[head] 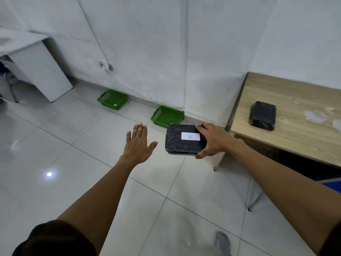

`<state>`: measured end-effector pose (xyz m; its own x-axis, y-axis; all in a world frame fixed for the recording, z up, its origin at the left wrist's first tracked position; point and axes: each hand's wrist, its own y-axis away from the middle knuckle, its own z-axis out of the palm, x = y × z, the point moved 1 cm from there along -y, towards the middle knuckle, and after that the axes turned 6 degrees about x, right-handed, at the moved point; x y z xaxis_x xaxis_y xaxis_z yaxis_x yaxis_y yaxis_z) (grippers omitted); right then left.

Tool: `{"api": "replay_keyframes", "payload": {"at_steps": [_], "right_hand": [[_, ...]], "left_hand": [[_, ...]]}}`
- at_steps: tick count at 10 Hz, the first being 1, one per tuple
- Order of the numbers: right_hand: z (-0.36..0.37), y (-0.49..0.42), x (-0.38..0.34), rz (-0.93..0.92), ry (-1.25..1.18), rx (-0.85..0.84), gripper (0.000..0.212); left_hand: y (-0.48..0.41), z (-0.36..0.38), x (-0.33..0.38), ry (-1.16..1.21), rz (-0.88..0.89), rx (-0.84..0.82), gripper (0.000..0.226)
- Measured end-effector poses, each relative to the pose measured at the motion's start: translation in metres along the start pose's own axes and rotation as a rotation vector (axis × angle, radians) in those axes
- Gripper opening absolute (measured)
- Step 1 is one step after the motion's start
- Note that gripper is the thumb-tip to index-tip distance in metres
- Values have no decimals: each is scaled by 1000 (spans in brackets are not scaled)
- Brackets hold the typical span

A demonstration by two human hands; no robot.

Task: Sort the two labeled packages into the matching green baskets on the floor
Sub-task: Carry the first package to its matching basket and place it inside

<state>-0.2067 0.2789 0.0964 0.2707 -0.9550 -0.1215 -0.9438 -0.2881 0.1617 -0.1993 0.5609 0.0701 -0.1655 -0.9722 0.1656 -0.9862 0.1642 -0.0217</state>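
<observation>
My right hand (pixel 215 139) grips a black wrapped package (pixel 177 145) with a white label reading "A", held in the air over the floor just left of the wooden table's corner. My left hand (pixel 138 145) is stretched out flat beside it, fingers apart, holding nothing. A second black package (pixel 262 115) lies on the wooden table (pixel 295 137) with no label showing. Two green baskets stand on the floor by the wall: one (pixel 113 99) further left, one (pixel 167 116) just beyond the held package. Their labels are too small to read.
A white cable runs down the wall and along the floor behind the baskets. A white cabinet (pixel 40 71) with a cloth-draped top stands at the far left. A metal chair leg (pixel 255 202) shows under the table. My foot (pixel 222 241) is on the glossy white tiles.
</observation>
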Motion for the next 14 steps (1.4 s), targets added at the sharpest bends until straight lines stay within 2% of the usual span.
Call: {"api": "replay_keyframes", "payload": {"at_steps": [2,5,10,14], "right_hand": [[6,-31,-79,-45,5,1,122],[8,-136,-150,-117,33,-43,123],[-15,-402,-236,-151,3,-59,123],[-11,-598,-374,-77,-52,-73,119]], "left_hand": [[14,-13,-81,-10,-18,7,77],[-30,-23,-184,-16,-70,28,76],[-212,-47,-372,-20,-144,12,76],[-339,-54,-584,25,-88,-73,76]]}}
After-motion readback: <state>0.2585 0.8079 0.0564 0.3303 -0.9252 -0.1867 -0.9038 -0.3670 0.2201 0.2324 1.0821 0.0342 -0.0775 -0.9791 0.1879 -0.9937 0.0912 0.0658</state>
